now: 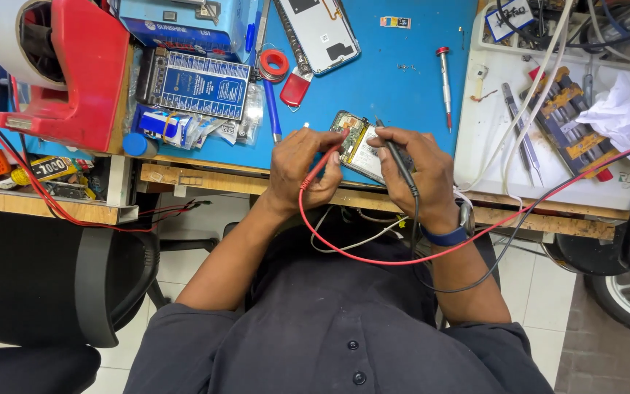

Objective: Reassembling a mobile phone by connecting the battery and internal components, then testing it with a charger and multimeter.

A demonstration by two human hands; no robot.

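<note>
An opened phone (pixel 357 143) with its battery and circuit board exposed lies at the front edge of the blue mat (pixel 373 80). My left hand (pixel 302 169) grips a red test probe (pixel 324 159) whose tip touches the phone's left side. In my right hand (pixel 418 175) is a black test probe (pixel 395 149), its tip on the phone's upper part. A red lead (pixel 373 259) and a black lead (pixel 468 281) loop down over my lap.
A phone back cover (pixel 322 29), red tape ring (pixel 274 62), screwdriver (pixel 445 84) and blue board (pixel 200 84) lie on the mat. A red tape dispenser (pixel 74 66) stands left. Right, a white tray (pixel 497 146) holds tweezers (pixel 519 128) and tools. A black chair (pixel 52 292) is lower left.
</note>
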